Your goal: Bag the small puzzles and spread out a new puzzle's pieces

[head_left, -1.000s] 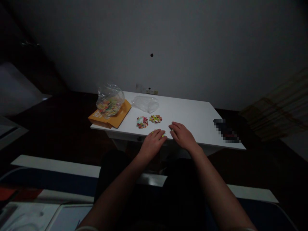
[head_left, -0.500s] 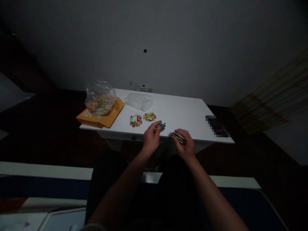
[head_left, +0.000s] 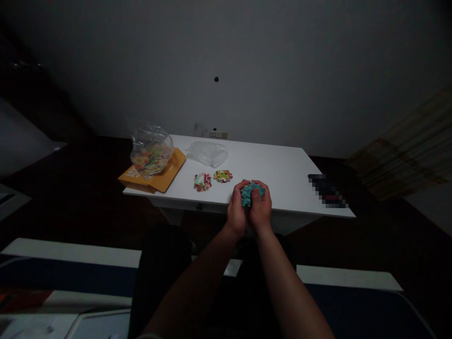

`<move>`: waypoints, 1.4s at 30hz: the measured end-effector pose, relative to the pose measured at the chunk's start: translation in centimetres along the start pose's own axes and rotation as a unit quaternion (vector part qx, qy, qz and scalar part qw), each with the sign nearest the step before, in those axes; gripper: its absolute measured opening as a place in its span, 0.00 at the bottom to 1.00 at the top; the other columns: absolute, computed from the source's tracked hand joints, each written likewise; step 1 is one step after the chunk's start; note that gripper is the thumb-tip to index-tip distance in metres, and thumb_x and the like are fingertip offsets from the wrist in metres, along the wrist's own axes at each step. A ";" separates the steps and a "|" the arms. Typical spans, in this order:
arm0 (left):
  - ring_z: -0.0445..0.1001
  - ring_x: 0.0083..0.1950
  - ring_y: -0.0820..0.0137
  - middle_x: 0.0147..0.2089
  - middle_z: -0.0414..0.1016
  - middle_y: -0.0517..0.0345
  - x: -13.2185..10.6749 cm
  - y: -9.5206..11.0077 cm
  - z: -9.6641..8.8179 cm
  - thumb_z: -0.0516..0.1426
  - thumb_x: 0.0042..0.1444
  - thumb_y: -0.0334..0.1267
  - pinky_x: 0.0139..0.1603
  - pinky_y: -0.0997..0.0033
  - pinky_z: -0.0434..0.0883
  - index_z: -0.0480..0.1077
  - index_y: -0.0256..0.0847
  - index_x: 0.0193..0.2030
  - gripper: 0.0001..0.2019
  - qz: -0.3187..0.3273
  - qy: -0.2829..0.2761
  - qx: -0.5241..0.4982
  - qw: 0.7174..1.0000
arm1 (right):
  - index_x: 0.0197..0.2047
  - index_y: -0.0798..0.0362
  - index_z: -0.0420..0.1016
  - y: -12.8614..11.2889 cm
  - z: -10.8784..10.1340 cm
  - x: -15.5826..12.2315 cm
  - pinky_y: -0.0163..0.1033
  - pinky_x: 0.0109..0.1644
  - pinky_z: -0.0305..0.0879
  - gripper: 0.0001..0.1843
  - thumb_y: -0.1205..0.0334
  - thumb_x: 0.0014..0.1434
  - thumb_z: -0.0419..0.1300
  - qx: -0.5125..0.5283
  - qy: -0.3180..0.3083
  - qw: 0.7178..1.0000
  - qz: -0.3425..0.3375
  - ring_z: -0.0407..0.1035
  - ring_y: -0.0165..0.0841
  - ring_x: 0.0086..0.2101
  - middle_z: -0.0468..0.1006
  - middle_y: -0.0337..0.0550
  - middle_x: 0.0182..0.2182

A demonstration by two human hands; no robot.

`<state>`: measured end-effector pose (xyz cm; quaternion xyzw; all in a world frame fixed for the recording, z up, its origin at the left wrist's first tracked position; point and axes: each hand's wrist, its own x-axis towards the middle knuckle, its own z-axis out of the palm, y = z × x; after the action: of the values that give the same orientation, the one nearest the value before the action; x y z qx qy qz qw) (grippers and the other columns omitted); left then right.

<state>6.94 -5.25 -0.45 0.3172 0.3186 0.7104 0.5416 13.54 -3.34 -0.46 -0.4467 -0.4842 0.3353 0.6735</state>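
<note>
My left hand and my right hand are cupped together around a stack of teal jigsaw puzzle pieces, over the front edge of the white table. My right thumb lies across the top of the stack, and the lower part is hidden by my palms. To the left on the table lie two small piles of puzzle pieces: a red, white and pale green pile and a yellow-green and brown pile.
An open clear plastic bag with colourful pieces rests on an orange box at the table's left. Behind the piles lies a crumpled clear bag. A dark, pixelated object is at the right end. A wall rises behind the table.
My hands were apart, each holding some pieces. They have come together, the left moving right, and now hold one stack with teal faces up. The view has shifted slightly.
</note>
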 end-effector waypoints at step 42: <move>0.84 0.55 0.52 0.56 0.87 0.44 24.5 16.8 1.8 0.65 0.40 0.21 0.54 0.60 0.79 0.82 0.38 0.63 0.38 0.035 -0.277 0.643 0.713 | 0.51 0.48 0.82 -8.5 -0.7 14.6 0.51 0.52 0.75 0.25 0.35 0.68 0.66 -0.190 -0.093 0.958 -0.192 0.78 0.43 0.43 0.86 0.49 0.43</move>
<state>-6.37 15.24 16.57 0.7824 0.5227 0.2331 0.2455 18.84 6.21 12.49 -0.4315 -0.6762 0.1418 0.5800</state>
